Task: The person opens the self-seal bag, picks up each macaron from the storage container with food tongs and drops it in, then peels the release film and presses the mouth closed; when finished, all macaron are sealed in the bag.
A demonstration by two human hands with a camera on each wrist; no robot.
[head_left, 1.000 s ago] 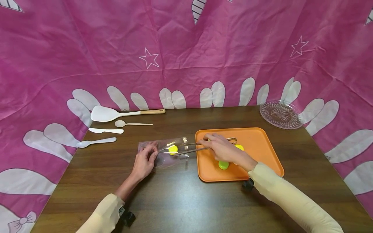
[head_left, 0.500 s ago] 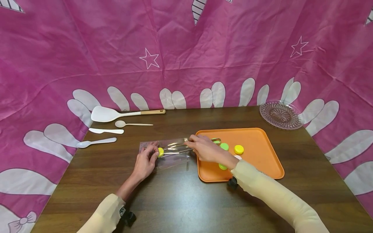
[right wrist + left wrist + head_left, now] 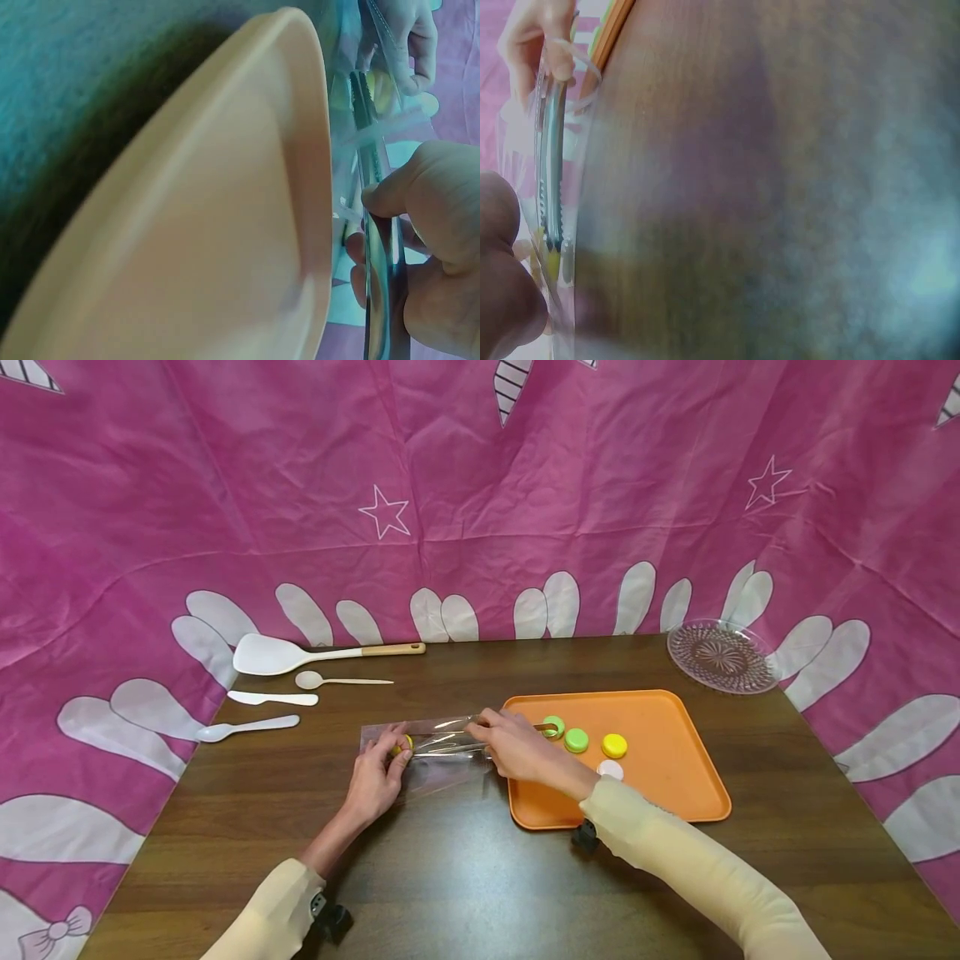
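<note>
My left hand (image 3: 377,781) pinches a clear plastic bag (image 3: 450,775) lying on the table, thumb and fingers near its left part. My right hand (image 3: 517,747) holds metal tongs (image 3: 553,161), whose toothed ends reach through the bag's mouth. A yellow macaron (image 3: 553,262) sits at the tongs' tips inside the bag, beside the left fingers, which partly cover it in the head view. Under the right hand is the left side of an orange tray (image 3: 667,793). Two green macarons (image 3: 576,740), a yellow one and a whitish one (image 3: 611,769) show on the tray.
At the back left lie a white spatula (image 3: 272,655) with a wooden handle, a small wooden spoon (image 3: 309,678), a white knife (image 3: 273,697) and a white spoon (image 3: 217,732). A clear patterned plate (image 3: 723,656) is at the back right. A pink curtain (image 3: 480,510) hangs behind.
My right hand has moved left, pushing the tongs and yellow macaron deeper into the bag, up to the left fingers. Macarons on the tray have come into view. The left hand stays put.
</note>
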